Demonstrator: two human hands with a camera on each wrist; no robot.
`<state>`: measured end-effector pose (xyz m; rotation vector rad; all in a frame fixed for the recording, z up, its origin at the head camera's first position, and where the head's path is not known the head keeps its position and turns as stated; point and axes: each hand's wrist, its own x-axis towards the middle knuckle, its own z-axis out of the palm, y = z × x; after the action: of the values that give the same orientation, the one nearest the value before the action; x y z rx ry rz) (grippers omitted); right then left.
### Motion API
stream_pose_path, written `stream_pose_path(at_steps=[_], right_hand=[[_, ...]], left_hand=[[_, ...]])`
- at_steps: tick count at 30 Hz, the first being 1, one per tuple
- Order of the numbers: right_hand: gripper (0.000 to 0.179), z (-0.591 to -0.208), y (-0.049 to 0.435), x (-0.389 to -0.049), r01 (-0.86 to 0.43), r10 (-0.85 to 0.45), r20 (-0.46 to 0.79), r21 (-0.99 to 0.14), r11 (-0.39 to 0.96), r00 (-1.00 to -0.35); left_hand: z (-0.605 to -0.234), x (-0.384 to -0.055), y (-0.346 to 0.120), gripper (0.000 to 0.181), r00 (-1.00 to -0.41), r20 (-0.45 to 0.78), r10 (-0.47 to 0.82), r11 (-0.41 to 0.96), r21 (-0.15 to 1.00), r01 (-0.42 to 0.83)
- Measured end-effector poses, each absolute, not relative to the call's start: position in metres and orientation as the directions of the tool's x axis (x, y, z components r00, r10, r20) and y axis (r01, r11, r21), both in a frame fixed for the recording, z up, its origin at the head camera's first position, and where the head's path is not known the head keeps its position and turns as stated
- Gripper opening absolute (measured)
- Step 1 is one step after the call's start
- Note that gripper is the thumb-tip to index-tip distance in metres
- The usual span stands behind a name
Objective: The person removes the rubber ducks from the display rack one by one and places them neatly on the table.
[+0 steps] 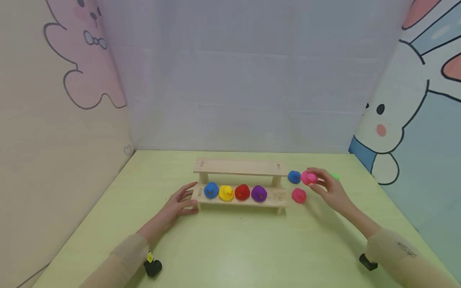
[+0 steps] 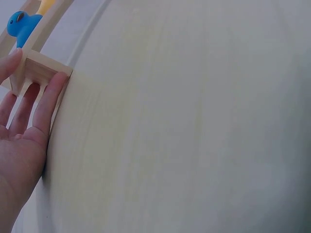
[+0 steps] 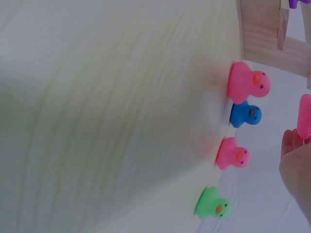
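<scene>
Clearly pinched between the right grip's (image 1: 329, 189) fingertips, a pink duck (image 1: 307, 177); left grip (image 1: 179, 203) clasped on the rack (image 1: 239, 167).

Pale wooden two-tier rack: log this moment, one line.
Left hand: touches rack; right hand: holds pink toy duck; lower tier: blue duck, yellow duck, red duck, purple duck
</scene>
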<state>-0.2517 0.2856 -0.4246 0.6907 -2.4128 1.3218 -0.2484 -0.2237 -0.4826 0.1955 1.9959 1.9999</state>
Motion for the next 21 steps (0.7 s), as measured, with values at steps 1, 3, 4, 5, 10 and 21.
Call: stream_pose_path(at_steps=[1, 3, 4, 5, 10, 21], right_hand=[[0.047, -0.426, 0.290, -0.251, -0.534, -0.262, 0.468, -0.700, 0.474, -0.844], [0.046, -0.428, 0.296, -0.251, -0.516, -0.254, 0.451, -0.703, 0.490, -0.856], [0.046, -0.429, 0.299, -0.251, -0.505, -0.249, 0.442, -0.702, 0.502, -0.862], [0.045, -0.431, 0.302, -0.251, -0.493, -0.245, 0.431, -0.705, 0.510, -0.869], [0.044, -0.436, 0.314, -0.252, -0.436, -0.228, 0.373, -0.731, 0.525, -0.899], [0.043, -0.446, 0.335, -0.256, -0.324, -0.283, 0.195, -0.777, 0.540, -0.939]], left_hand=[[-0.482, -0.249, -0.224, 0.070, -0.943, -0.120, 0.310, 0.019, 0.993, -0.120], [-0.482, -0.249, -0.224, 0.070, -0.943, -0.121, 0.311, 0.022, 0.993, -0.120], [-0.483, -0.249, -0.224, 0.070, -0.943, -0.120, 0.312, 0.021, 0.993, -0.119], [-0.483, -0.250, -0.224, 0.070, -0.942, -0.120, 0.312, 0.020, 0.993, -0.120], [-0.484, -0.250, -0.224, 0.070, -0.941, -0.115, 0.317, 0.018, 0.993, -0.116], [-0.484, -0.250, -0.223, 0.070, -0.945, -0.136, 0.297, 0.026, 0.991, -0.135]])
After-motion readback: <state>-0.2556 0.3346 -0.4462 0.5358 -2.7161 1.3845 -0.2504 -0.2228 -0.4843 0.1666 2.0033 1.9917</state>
